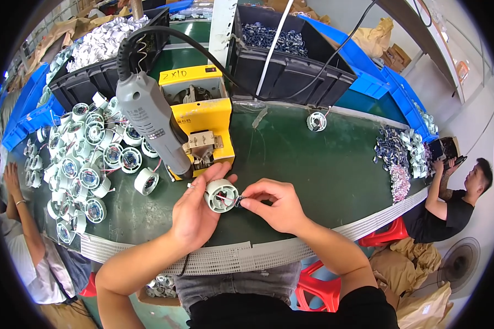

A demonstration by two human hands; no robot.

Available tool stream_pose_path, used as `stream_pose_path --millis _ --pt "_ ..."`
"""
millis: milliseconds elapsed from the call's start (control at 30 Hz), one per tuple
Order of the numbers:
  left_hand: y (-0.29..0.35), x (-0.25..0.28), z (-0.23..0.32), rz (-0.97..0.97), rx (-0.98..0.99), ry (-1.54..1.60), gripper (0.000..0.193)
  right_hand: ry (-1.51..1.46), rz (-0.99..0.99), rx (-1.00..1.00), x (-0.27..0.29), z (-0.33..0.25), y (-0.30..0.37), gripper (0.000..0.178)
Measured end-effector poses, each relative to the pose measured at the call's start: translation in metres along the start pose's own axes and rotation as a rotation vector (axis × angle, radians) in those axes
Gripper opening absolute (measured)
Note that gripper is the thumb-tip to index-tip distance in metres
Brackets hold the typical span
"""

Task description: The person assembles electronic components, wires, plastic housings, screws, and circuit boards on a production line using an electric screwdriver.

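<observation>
In my left hand rests a pale green round plastic housing, its open side facing right and toward me. Thin red and white wires show inside it. The fingertips of my right hand pinch a small dark circuit board at the housing's rim; the wires appear to run to it. Just beyond my left hand stands a yellow machine. A grey electric screwdriver hangs beside it, nose down, touched by neither hand.
Many similar housings are heaped to the left. One housing sits alone at the back. Black bins line the far side. Small parts are piled at the right, near a co-worker. Another person is at the left.
</observation>
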State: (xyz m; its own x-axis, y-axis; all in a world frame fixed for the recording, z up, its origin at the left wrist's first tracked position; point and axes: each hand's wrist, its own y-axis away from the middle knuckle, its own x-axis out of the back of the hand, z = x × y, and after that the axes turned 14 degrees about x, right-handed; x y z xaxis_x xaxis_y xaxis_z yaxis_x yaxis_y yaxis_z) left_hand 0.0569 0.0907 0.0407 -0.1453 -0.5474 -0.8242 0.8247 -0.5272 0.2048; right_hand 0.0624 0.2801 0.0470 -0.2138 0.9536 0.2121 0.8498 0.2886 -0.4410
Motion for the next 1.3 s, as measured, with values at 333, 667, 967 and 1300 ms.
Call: stream_pose_path --millis 333,667,967,1300 --pt "0.003 -0.004 0.001 -0.104 0.054 -0.071 0.047 -0.292 0.127 -0.173 -0.013 0.000 0.002 0.011" --pt "-0.002 0.002 -0.007 -0.210 0.077 -0.117 0.049 0.317 0.089 0.170 -0.012 -0.003 0.001 0.014" --pt "0.015 -0.002 0.001 -0.008 0.060 -0.664 0.057 -0.296 0.102 -0.155 -0.018 0.004 -0.006 0.027" --pt "0.030 0.036 0.040 0.225 0.170 -0.465 0.032 0.413 0.078 0.199 -0.096 -0.034 -0.101 0.080"
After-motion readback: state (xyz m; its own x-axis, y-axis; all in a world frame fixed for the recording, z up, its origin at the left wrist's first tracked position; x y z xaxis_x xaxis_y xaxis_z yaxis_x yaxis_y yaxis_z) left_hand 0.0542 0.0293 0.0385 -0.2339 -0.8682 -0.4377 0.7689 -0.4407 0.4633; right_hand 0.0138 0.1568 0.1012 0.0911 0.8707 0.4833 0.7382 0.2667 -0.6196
